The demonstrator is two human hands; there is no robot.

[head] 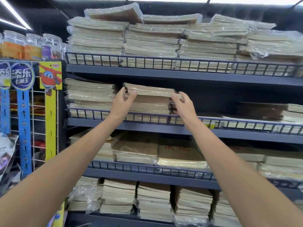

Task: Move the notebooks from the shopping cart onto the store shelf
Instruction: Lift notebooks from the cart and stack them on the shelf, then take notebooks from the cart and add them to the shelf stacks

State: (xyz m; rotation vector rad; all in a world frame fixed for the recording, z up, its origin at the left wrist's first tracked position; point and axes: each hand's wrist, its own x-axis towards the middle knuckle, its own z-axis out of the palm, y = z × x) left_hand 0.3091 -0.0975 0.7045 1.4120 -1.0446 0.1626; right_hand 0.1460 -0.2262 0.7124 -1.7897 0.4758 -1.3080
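Notebook bundle (152, 90): a plastic-wrapped pack of thin tan notebooks, page edges towards me. It lies on top of the middle stack (150, 106) on the second shelf from the top, its right end a little lower than its left. I read it as resting on that stack, though I cannot tell how much of its weight the hands carry. Left hand (123, 102): at the bundle's left end, thumb pressed on the front edge, fingers hooked round the corner and partly hidden behind it. Right hand (182, 104): at the right end, fingers curled narrow onto the bundle's corner; I cannot make out the thumb. Its lower fingers touch the wrap of the stack underneath. Both forearms reach up from the bottom corners of the view. The middle stack stands behind the shelf's low wire rail (180, 120). Just beside it on the left is a taller wrapped stack (90, 94); whether the two touch I cannot tell. Further right the same shelf holds lower layers and a dark brown pile (262, 112), well apart from the hands. Top shelf (147, 72): packed with wrapped notebook stacks right across. The two shelves below also carry notebook packs. Far left: a white wire side rack (33, 112) with blue hanging strips (24, 128) and a yellow card (50, 76) showing a red cartoon plane.
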